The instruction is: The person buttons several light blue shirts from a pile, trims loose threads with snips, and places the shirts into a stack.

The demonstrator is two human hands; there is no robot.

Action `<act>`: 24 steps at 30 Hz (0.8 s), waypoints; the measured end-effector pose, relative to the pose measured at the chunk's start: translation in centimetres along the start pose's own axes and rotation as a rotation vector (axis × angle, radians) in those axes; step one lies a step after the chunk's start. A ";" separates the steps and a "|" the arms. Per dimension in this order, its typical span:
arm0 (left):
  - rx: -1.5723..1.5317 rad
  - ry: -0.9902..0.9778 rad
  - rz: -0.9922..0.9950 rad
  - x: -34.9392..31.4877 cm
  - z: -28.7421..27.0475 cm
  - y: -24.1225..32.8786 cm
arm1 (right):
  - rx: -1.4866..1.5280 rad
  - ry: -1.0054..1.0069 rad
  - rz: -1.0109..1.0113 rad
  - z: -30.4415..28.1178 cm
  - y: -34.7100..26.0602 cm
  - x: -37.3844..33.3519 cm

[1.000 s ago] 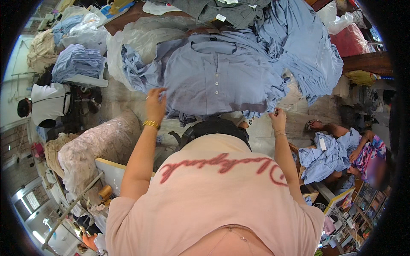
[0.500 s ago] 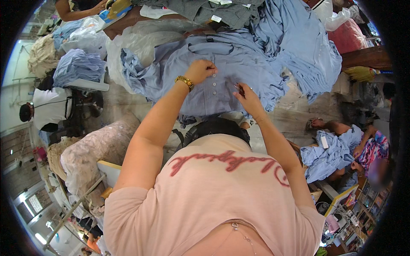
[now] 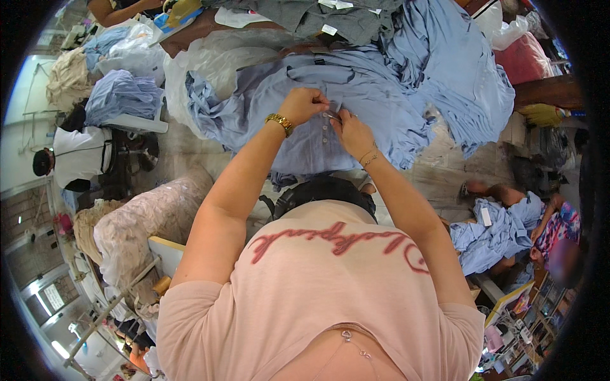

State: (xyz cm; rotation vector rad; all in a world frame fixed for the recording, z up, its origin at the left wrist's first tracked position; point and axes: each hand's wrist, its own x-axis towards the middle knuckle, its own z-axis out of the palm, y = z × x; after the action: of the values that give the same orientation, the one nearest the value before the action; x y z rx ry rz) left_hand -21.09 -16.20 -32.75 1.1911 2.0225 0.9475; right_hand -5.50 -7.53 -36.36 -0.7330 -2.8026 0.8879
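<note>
A light blue buttoned shirt (image 3: pixel 298 149) lies spread out in front of me, its collar at the far side. White buttons (image 3: pixel 325 138) run down its front in a line. At the upper part of that line, my left hand (image 3: pixel 304 105) is closed in a pinch; what sits between the fingertips is too small to make out. Close by on the right, my right hand (image 3: pixel 354 134) grips a small slender pointed tool (image 3: pixel 333 117), which looks like thread snips. Its tip is beside a button, near the left fingertips.
More blue garments (image 3: pixel 448 70) are heaped at the far right, and grey garments (image 3: pixel 337 19) at the far edge. Clear plastic (image 3: pixel 210 60) lies left of the shirt. A wrapped bundle (image 3: pixel 146 222) stands at left. On the right, a person handles blue cloth (image 3: pixel 492 235).
My right hand has moved left and away from me, bringing the pointed tool up to the left fingertips at the buttons. The left hand keeps its pinch in nearly the same place.
</note>
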 end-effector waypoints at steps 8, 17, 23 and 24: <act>0.001 -0.006 -0.021 0.1 0.1 0.2 | -0.042 -0.024 -0.048 -0.1 -0.4 0.5; -0.020 -0.041 -0.019 -3.0 0.7 -0.4 | -0.022 -0.001 0.156 0.0 1.8 -1.7; 0.407 0.009 0.280 -5.3 3.0 -0.9 | 0.065 0.041 0.113 0.0 2.6 -4.2; 0.420 0.045 0.298 -5.3 3.3 -1.2 | 0.082 0.036 0.100 -0.1 2.4 -4.4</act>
State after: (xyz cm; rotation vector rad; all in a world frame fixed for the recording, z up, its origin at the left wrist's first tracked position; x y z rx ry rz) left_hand -16.88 -20.47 -34.87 1.7476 2.1863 0.7020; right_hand -0.66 -7.92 -37.48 -0.8742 -2.7012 0.9894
